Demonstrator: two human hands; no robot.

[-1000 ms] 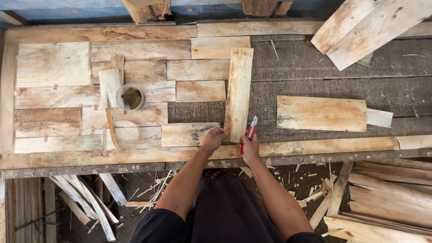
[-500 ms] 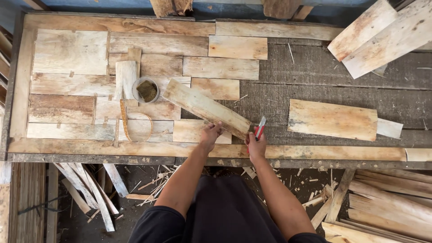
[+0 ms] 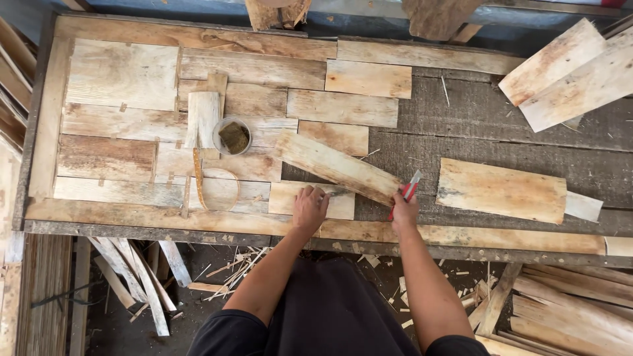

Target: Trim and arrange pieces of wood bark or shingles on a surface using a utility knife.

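A long pale wood strip [image 3: 337, 167] lies slanted across the dark board, its right end near my right hand [image 3: 404, 212]. That hand grips a red utility knife [image 3: 406, 192] pointing up and right. My left hand [image 3: 310, 207] rests flat on a small wood piece [image 3: 343, 206] set in the lower row, just below the slanted strip. Several flat wood pieces [image 3: 122, 76] are fitted together like a mosaic over the left half of the framed panel [image 3: 198, 217].
A round tin [image 3: 233, 136] with dark paste sits among the fitted pieces, beside a wood block [image 3: 203, 117]. A loose plank [image 3: 501, 190] lies at right, more planks [image 3: 567, 69] at top right. Offcuts [image 3: 567, 296] and slivers litter the floor below.
The long strip stood upright a second ago; it has swung down to a slant. My left hand has moved onto the small lower piece. The view has shifted right.
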